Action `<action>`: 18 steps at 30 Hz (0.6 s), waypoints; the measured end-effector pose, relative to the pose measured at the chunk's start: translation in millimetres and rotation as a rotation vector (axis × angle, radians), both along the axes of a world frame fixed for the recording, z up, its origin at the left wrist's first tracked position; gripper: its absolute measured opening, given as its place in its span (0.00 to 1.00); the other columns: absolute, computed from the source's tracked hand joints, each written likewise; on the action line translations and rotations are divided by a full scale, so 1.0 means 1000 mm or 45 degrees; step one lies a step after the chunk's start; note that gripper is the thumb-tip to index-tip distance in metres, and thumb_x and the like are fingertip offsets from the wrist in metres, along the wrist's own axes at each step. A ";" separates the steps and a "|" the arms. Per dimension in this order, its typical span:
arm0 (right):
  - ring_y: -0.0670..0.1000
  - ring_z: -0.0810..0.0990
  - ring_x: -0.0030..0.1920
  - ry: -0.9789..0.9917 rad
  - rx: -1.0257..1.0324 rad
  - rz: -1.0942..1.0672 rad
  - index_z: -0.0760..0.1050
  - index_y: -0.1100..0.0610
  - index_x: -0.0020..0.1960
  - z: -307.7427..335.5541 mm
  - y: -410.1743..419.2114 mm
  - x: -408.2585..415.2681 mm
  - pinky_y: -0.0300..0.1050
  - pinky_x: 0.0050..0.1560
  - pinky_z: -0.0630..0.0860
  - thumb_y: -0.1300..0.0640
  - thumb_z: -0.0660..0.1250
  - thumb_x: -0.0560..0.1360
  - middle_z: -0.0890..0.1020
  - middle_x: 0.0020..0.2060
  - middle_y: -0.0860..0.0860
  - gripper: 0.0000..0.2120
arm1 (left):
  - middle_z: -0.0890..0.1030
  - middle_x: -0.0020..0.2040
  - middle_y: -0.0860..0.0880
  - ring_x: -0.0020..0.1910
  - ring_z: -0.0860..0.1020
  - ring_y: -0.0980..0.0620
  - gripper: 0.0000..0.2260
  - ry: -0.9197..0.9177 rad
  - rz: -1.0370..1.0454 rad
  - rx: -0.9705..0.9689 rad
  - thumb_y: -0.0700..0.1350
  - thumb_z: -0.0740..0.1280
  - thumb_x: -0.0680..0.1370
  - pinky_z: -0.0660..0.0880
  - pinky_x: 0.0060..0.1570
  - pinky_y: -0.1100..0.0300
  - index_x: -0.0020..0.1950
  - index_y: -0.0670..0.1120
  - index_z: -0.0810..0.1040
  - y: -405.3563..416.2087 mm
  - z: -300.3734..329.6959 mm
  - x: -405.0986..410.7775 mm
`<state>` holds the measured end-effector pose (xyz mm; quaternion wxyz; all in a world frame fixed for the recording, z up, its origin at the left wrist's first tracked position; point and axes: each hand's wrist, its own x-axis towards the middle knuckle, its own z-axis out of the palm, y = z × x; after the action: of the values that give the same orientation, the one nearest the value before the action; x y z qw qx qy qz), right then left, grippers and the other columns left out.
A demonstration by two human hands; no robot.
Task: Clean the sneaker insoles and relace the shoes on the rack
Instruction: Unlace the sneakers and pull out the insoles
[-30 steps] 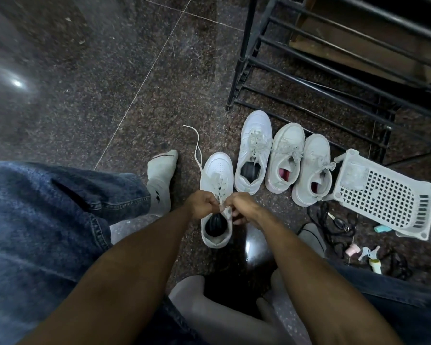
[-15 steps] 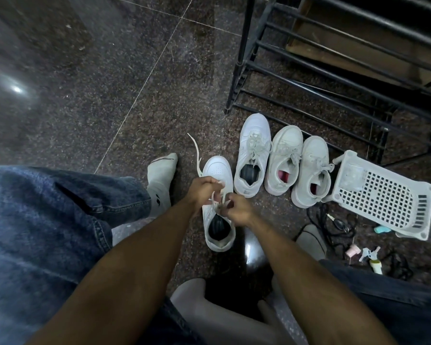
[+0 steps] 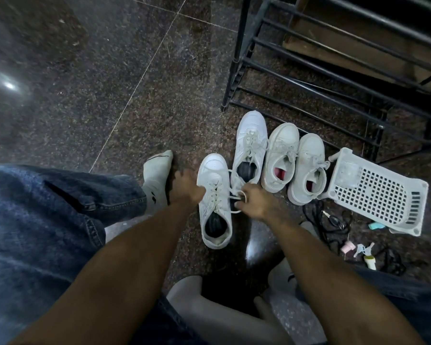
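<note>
On dark floor [image 3: 110, 83], sneaker [image 3: 215, 195] points away; right hand [image 3: 255, 204] pinches lace [image 3: 234, 192], left hand [image 3: 186, 186] steadies it.

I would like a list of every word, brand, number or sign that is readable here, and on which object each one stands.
No text can be read anywhere in this view.
Sock: a small dark mark near the ankle, too blurred to read.
Four white sneakers, nearest one: no readable brand or label.
White basket: no label visible.
Small bottle: too small to tell.
</note>
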<state>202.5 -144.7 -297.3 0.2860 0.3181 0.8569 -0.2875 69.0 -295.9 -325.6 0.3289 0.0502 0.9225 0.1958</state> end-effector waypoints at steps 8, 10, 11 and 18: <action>0.59 0.77 0.56 0.079 0.263 0.202 0.62 0.55 0.65 -0.015 -0.060 0.010 0.53 0.52 0.74 0.42 0.67 0.73 0.71 0.62 0.55 0.28 | 0.76 0.56 0.48 0.53 0.77 0.43 0.18 -0.163 -0.328 -0.029 0.48 0.70 0.67 0.74 0.49 0.53 0.52 0.50 0.65 -0.014 -0.012 0.054; 0.58 0.78 0.57 0.050 0.324 0.243 0.67 0.56 0.66 -0.017 -0.064 0.007 0.50 0.52 0.74 0.43 0.64 0.76 0.75 0.60 0.55 0.24 | 0.77 0.55 0.45 0.53 0.78 0.40 0.18 -0.083 -0.423 -0.129 0.46 0.68 0.71 0.73 0.46 0.52 0.57 0.48 0.65 -0.009 -0.010 0.053; 0.58 0.79 0.56 0.060 0.352 0.272 0.71 0.56 0.63 -0.019 -0.065 0.005 0.49 0.52 0.74 0.45 0.62 0.77 0.78 0.59 0.55 0.20 | 0.78 0.55 0.43 0.54 0.78 0.39 0.18 -0.056 -0.478 -0.168 0.47 0.67 0.73 0.73 0.46 0.51 0.58 0.47 0.64 -0.007 -0.008 0.052; 0.61 0.77 0.57 0.019 0.273 0.276 0.73 0.57 0.59 -0.027 -0.046 0.013 0.50 0.54 0.71 0.51 0.59 0.79 0.78 0.57 0.57 0.13 | 0.77 0.58 0.39 0.55 0.77 0.36 0.19 -0.039 -0.464 -0.231 0.46 0.65 0.75 0.74 0.50 0.48 0.61 0.45 0.62 -0.015 -0.012 0.048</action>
<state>215.9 -190.7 -324.7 0.2733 0.2502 0.9142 -0.1641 116.9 -311.3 -337.9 0.3760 0.1835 0.9069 0.0500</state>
